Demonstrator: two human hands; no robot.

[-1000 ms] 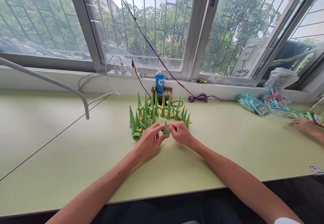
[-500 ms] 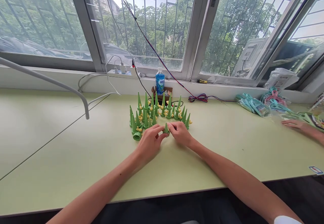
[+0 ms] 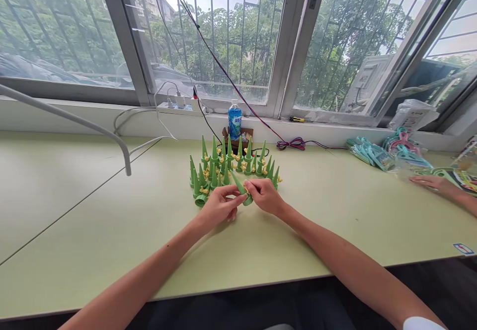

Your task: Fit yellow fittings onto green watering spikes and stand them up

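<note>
A green watering spike (image 3: pixel 239 183) is held between both hands above the table, its point tilted up and to the left. My left hand (image 3: pixel 220 205) pinches it near the wide lower end. My right hand (image 3: pixel 266 196) has thumb and forefinger closed at its side, where a bit of yellow, seemingly the small valve, shows; the fingers partly hide it. Just beyond stand several more green spikes (image 3: pixel 213 153) with yellow valves, points upward, in a loose cluster. One green spike with a round threaded cap end (image 3: pixel 201 200) lies at the cluster's near left, its opening facing me.
Behind the cluster, a blue bottle (image 3: pixel 235 121) rises by a small cardboard box (image 3: pixel 248 133). A coiled cable (image 3: pixel 291 144) lies near the window wall. At right, another person's hand (image 3: pixel 434 183) rests by bagged teal hangers (image 3: pixel 372 154). A grey tube (image 3: pixel 93 119) arches over the left side.
The spike in my hands has turned from nearly upright to leaning left, showing more of its length. My left fingers have shifted on its base; my right hand has barely moved.
</note>
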